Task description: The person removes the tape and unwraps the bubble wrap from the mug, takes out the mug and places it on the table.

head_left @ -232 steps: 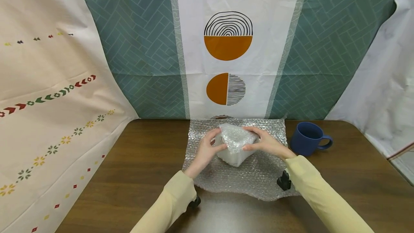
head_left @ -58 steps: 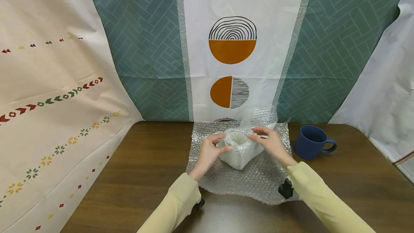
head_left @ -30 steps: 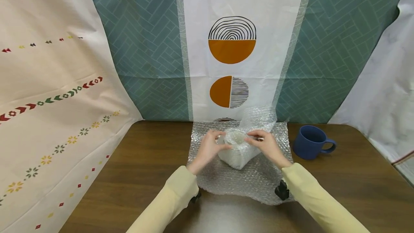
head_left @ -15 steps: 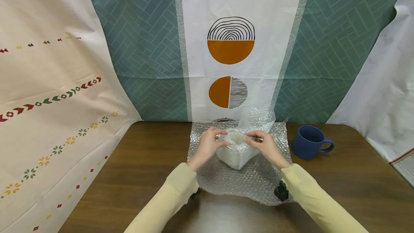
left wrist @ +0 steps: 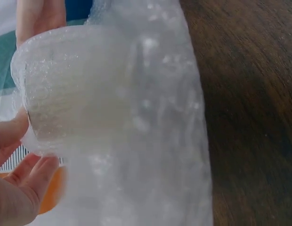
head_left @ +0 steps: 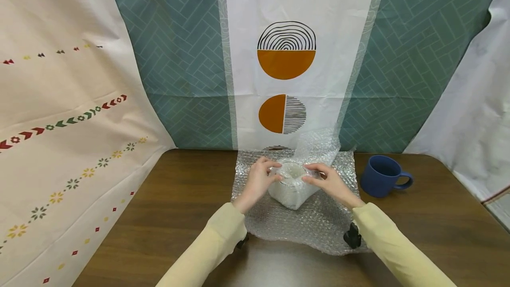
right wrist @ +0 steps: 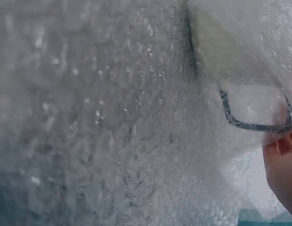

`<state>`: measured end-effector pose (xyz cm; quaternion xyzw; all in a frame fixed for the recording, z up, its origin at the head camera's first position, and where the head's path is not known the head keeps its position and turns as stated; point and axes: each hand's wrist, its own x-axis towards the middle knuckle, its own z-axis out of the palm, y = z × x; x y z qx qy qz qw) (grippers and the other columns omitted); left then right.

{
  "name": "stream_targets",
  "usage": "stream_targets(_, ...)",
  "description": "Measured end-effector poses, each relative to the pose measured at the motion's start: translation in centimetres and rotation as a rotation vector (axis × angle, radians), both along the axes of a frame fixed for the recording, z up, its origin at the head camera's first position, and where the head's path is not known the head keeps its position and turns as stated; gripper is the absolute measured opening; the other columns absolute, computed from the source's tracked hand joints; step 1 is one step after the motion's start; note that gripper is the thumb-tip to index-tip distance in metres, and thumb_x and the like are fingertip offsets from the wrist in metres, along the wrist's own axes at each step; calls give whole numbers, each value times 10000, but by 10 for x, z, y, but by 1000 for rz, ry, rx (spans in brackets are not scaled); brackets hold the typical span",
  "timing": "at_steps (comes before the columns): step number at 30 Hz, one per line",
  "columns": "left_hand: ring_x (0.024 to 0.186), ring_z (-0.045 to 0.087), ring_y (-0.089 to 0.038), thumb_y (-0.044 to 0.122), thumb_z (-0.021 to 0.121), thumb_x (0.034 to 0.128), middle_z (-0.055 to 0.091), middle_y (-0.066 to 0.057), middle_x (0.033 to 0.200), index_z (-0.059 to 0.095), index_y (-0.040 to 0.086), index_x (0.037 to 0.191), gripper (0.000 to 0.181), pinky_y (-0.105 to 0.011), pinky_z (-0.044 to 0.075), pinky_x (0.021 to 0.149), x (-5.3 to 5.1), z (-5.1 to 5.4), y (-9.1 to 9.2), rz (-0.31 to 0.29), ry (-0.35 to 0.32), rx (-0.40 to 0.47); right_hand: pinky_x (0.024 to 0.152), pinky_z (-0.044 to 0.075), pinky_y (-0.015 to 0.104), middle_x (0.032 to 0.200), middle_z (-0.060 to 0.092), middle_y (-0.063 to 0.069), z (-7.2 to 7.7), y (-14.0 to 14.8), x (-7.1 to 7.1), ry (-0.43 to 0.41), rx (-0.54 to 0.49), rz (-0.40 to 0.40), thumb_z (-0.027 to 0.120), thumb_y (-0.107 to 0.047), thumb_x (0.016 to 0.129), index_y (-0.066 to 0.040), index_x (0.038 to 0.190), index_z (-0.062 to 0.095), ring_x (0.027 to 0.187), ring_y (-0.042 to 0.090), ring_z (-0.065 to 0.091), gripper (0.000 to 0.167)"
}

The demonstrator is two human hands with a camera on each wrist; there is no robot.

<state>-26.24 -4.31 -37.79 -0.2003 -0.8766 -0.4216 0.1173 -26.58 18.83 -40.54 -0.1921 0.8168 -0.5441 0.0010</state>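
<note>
A pale mug [head_left: 287, 193] stands upright at the back of the table, wrapped in bubble wrap, its round mouth showing. In the right wrist view its dark-edged handle [right wrist: 259, 127] shows through the plastic. My left hand [head_left: 258, 181] pinches the wrap at the mug's left rim between thumb and fingers. On the other side my right hand [head_left: 331, 184] holds wrap at the right rim the same way. The bubble wrap sheet [head_left: 287, 225] lies spread under the mug, and a loose flap [head_left: 318, 143] rises behind it.
A blue mug [head_left: 380, 176] stands right of the sheet, close to my right forearm, its handle pointing right. Hanging cloth [head_left: 179, 56] borders the back and sides of the wooden table [head_left: 167, 216].
Bubble wrap that covered the mug's top earlier is folded back, baring its mouth, and a flap stands up behind. Over the last second both hands stay at the rim, shifting slightly.
</note>
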Motion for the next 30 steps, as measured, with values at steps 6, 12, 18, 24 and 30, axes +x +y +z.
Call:
stream_targets(6, 795, 586, -254, 123, 744, 745, 544, -72, 965, 689, 50, 1003, 273, -248, 480, 650, -4, 3, -4, -48, -4, 18, 979, 253, 485, 1233, 476, 170, 2, -1, -1, 15, 14, 6, 646, -230, 853, 8, 1224, 518, 1161, 336, 390, 459)
stream_targets(12, 717, 603, -191, 146, 733, 765, 573, -66, 986, 703, 64, 983, 235, -230, 479, 583, -8, 9, -8, -49, -53, 48, 965, 269, 497, 1227, 483, 169, 1, -2, -3, 35, 27, 13, 642, -217, 857, 13, 1226, 518, 1151, 335, 400, 452)
stream_targets(18, 733, 575, -161, 186, 711, 793, 593, -43, 1001, 711, 93, 971, 201, -261, 473, 596, -12, 10, -9, -38, -90, 68, 962, 275, 497, 1221, 483, 174, 2, -2, -1, 29, 25, 7, 642, -218, 857, 17, 1212, 524, 1143, 339, 405, 441)
stream_targets(24, 805, 598, -171, 176, 680, 822, 647, -33, 945, 710, 70, 955, 173, -278, 481, 656, -16, 12, -11, -14, -92, 130, 961, 287, 478, 1197, 495, 164, 3, -1, -1, 23, 22, 5, 653, -226, 847, 10, 1186, 541, 1109, 328, 430, 428)
stream_targets(30, 671, 625, -207, 142, 669, 831, 650, -60, 834, 705, 29, 941, 161, -330, 506, 597, -22, 13, -17, 52, -106, 229, 954, 300, 470, 1176, 504, 159, 3, 1, -1, 35, 27, -1, 658, -209, 843, 7, 1174, 552, 1072, 317, 448, 409)
